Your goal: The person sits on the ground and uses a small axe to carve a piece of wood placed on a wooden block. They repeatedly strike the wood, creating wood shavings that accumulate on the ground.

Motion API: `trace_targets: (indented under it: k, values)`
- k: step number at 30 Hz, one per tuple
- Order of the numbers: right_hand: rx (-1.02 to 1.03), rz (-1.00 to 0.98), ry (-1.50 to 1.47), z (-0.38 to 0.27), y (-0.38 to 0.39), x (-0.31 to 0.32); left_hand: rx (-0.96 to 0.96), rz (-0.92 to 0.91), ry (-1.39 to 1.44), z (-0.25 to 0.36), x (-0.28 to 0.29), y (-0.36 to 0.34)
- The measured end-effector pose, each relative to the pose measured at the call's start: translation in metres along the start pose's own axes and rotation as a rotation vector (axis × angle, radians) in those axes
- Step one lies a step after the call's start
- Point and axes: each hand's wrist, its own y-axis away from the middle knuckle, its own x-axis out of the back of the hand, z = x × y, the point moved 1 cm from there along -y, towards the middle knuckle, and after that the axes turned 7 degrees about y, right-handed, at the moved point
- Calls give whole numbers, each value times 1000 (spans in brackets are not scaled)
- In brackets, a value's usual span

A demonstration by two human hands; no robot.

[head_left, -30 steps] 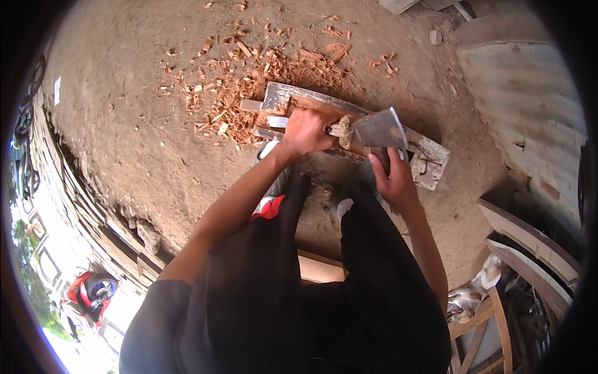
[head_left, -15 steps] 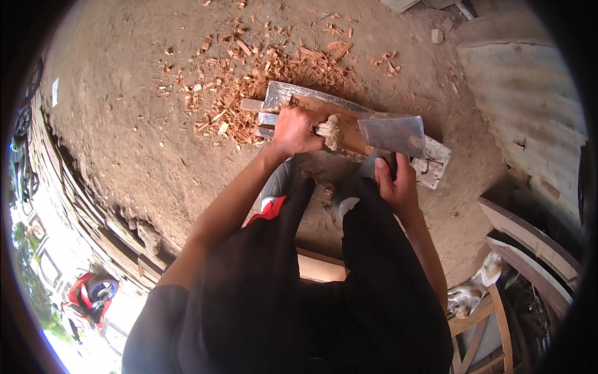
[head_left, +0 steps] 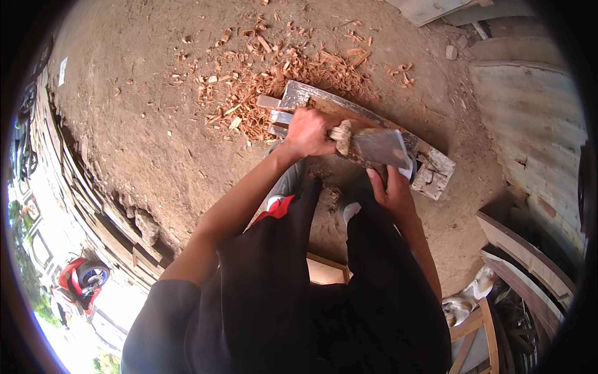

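Note:
My left hand (head_left: pixel 311 132) is closed round a pale, rough wooden piece (head_left: pixel 342 137), apparently the handle of a broad-bladed tool. Right of it lies the flat grey metal blade (head_left: pixel 380 148), blurred, with a bright edge at its far end. My right hand (head_left: pixel 393 194) is closed at the blade's lower edge, thumb and forefinger up; the blade hides whatever it may hold. Under both hands runs a low wooden bench (head_left: pixel 434 173) with worn white paint. Beside my left hand, a silvery metal strip (head_left: pixel 281 117) and a wooden slat (head_left: pixel 268 101) stick out from the bench's left end.
Reddish wood shavings (head_left: pixel 293 65) are heaped on the dirt floor behind the bench. Corrugated metal sheets (head_left: pixel 529 112) stand at the right. Boards (head_left: pixel 526 249) and an animal (head_left: pixel 461 306) are at the lower right. A red motorcycle (head_left: pixel 81 280) stands at the lower left.
The blade has dropped toward the bench and swung down at its right end, now closer to the pale wooden piece. My right hand has shifted slightly lower against it. The view has turned a little.

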Motion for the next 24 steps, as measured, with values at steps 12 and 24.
trace_targets:
  k: [12, 24]
  values:
    - [-341, -134, -670, 24, 1, 24, 109, 436, 457, -66, 139, 46]
    - [-536, 40, -1268, 85, 20, 4, 289, 475, 1118, -13, 54, 11]
